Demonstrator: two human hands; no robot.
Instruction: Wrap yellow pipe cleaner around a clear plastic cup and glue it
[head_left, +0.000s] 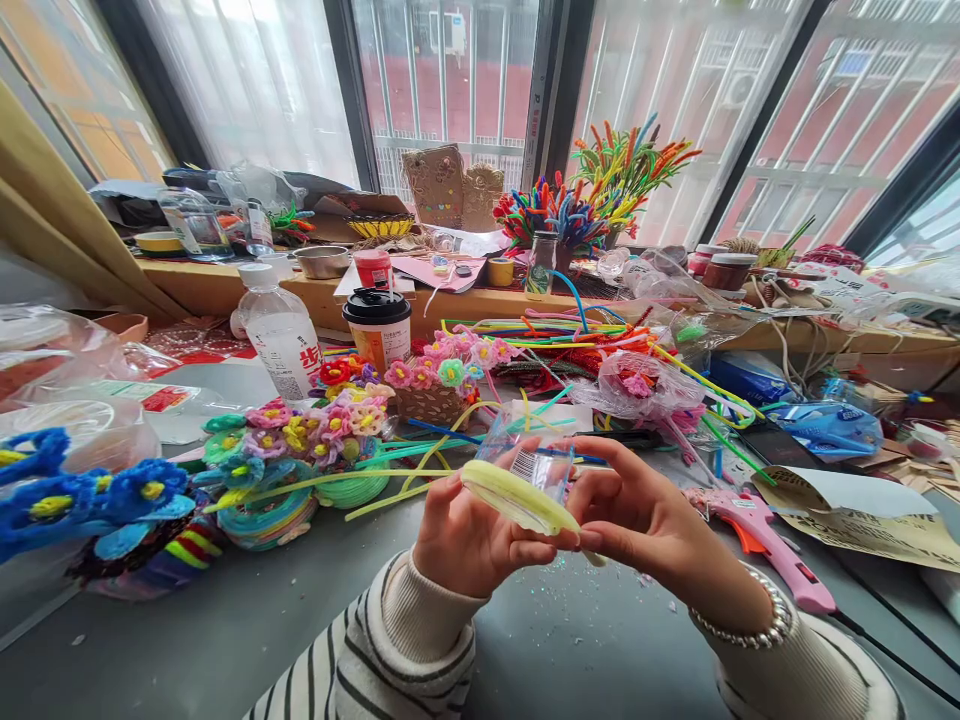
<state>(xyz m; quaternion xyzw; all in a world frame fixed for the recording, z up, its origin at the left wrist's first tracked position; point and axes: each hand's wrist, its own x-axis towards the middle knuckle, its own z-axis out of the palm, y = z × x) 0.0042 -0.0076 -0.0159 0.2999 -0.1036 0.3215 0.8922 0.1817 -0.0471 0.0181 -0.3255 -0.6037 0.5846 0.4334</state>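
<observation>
A pale yellow-green coil of fuzzy stem (pixel 510 497) is between my hands above the grey table. My left hand (pixel 469 535) grips its left side, and a long yellow-green stem (pixel 315 484) stretches leftward from there. My right hand (pixel 637 510) pinches the coil's right end between thumb and fingers. Behind the coil sits a clear plastic packet with a barcode (pixel 536 462), partly hidden by the fingers. Fuzzy flowers in pink, yellow and teal (pixel 300 440) stand left of my hands.
At the right lies a pink glue gun (pixel 780 555) with its cord. A lidded paper cup (pixel 377 325) and a plastic bottle (pixel 277 335) stand behind the flowers. Blue fuzzy flowers (pixel 82 500) are at far left. Loose coloured stems (pixel 555 340) are heaped farther back.
</observation>
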